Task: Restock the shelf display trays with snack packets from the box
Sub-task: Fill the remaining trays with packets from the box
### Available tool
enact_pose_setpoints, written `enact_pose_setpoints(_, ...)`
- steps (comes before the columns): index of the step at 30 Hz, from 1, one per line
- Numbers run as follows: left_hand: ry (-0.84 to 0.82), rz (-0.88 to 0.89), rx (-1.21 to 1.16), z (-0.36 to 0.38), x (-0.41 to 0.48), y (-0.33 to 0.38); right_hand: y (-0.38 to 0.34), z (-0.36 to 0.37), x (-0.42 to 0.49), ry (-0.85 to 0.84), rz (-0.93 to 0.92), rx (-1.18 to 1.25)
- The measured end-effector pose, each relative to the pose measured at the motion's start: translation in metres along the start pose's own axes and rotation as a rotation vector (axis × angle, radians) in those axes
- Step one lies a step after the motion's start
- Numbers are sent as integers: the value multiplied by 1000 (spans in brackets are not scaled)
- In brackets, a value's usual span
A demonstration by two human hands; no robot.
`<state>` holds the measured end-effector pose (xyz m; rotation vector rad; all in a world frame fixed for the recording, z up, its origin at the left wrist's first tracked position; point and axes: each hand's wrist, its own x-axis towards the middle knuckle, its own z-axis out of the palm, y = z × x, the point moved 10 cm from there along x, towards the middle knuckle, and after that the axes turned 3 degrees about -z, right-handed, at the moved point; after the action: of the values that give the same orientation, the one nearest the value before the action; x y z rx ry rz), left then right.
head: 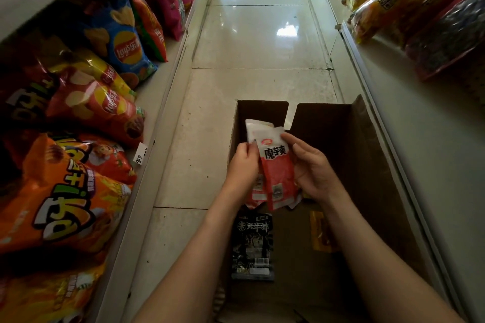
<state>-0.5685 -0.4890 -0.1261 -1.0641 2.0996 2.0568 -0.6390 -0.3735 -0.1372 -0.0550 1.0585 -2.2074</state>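
An open cardboard box (362,155) stands on the aisle floor in front of me. Over it both my hands hold a small stack of red-and-white snack packets (275,165). My left hand (242,162) pinches the stack's left edge near the top, fingers curled round it. My right hand (312,168) grips the right edge, with its thumb on the front packet. Inside the box lie a black snack packet (253,244) and a yellow packet (321,231). How many packets are in the stack is hidden.
A low shelf (160,102) on the left carries large crisp bags (115,42) and a price tag (140,156). Another shelf (393,118) on the right holds bagged goods (409,5). Pale tiled floor (259,34) runs ahead between them.
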Motion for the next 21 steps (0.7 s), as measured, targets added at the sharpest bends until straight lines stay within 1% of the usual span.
enact_pose_setpoints(3, -101, 79, -89, 10, -2, 7, 8, 32, 4, -78, 1, -10)
enact_pose_setpoints(5, -126, 76, -167, 8, -1, 7, 7, 46, 7, -98, -14, -67)
enact_pose_setpoints(8, -168, 65, -209, 8, -1, 12, 4, 53, 18, -62, -56, -151)
enact_pose_setpoints(10, -185, 85, -211, 9, -1, 16, 6, 56, 27, -38, -66, -156)
enact_pose_setpoints(11, -178, 95, -223, 9, -1, 18, 7, 59, 30, -47, -58, -143)
enact_pose_setpoints(13, -89, 86, -254, -2, 2, 17, 6, 64, 35, -76, -51, -115)
enact_pose_setpoints(15, 0, 68, -202, -13, 5, 13, 2, 55, 40, -59, -75, -90)
enact_pose_setpoints(16, 33, 97, -117, -18, 4, 19, 2, 42, 45, -6, -101, -164)
enact_pose_setpoints(17, 68, 151, -28, -23, 2, 29, 7, 23, 50, 70, -113, -325)
enact_pose_setpoints(18, 95, 205, 42, -28, 0, 38, 16, 3, 54, 139, -91, -555)
enact_pose_setpoints(19, 122, 247, 77, -32, -1, 46, 31, -15, 55, 160, -26, -811)
enact_pose_setpoints(20, 154, 281, 97, -39, 0, 52, 55, -28, 53, 99, 86, -1097)
enact_pose_setpoints(21, 198, 307, 107, -47, 0, 56, 84, -42, 49, -34, 224, -1407)
